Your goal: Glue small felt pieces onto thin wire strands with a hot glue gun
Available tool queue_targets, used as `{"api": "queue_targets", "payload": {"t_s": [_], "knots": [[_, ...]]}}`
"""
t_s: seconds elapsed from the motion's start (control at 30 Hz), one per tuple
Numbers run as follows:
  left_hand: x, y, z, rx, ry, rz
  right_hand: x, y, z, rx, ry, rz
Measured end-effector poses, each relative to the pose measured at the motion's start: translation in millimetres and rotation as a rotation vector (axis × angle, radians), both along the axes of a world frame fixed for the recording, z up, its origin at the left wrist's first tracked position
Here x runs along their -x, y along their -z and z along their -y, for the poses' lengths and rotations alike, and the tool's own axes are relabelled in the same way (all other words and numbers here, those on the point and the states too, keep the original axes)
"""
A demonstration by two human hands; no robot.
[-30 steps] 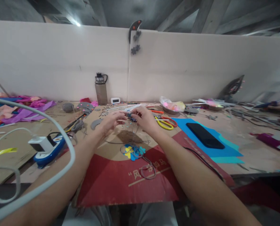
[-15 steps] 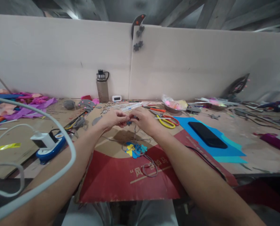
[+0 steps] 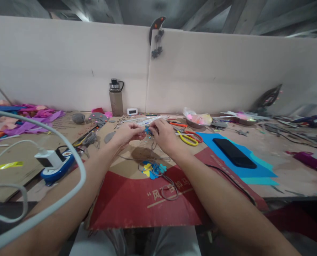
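Close together above the cardboard, my left hand [image 3: 129, 134] and my right hand [image 3: 164, 136] both have their fingertips pinched on a small blue piece [image 3: 148, 130]. It looks like a felt cutout, though the fingers hide most of its shape. Grey yarn [image 3: 153, 146] hangs down from beside my right fingers and runs on across the cardboard. Below my hands lie flower-shaped cutouts [image 3: 153, 170] in yellow, blue and turquoise, with loops of the yarn over them. The cardboard sheet [image 3: 121, 202] is brown with a red printed part.
Scissors [image 3: 189, 139], blue sheets [image 3: 257, 172] and a black phone [image 3: 234, 153] lie to the right. On the left are a power strip [image 3: 57, 167] and a white cable [image 3: 80, 170] arching in front. A bottle [image 3: 116, 99] stands by the back panel.
My hands have parted slightly, and more of the blue piece shows between the fingertips. The cutouts and yarn loops below stay where they were.
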State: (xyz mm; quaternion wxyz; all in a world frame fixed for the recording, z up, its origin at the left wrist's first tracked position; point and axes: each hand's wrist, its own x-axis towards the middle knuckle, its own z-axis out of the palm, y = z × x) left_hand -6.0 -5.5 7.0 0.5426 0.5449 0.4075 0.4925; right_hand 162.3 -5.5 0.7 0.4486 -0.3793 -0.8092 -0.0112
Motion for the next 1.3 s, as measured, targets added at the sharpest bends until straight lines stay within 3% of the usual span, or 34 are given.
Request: {"api": "queue_targets", "payload": {"t_s": [0.3, 0.63, 0.83, 1.1, 1.3], "knots": [[-5, 5.9, -2, 0.280, 0.199, 0.167, 2, -0.3, -1, 0.050, -0.114, -0.055], [-7, 2.8, -1, 0.556, 0.259, -0.004, 5, -3.9, 5, 0.056, -0.233, -0.017], [3, 11.8, -9, 0.466, 0.273, 0.137, 3, -4.7, 6, 0.045, -0.258, 0.016], [6, 3.9, -9, 0.386, 0.233, 0.165, 1, -6.5, 4, 0.039, -0.261, 0.029], [6, 7.3, -9, 0.259, 0.257, 0.227, 0, -5.7, 5, 0.040, -0.254, 0.035]]}}
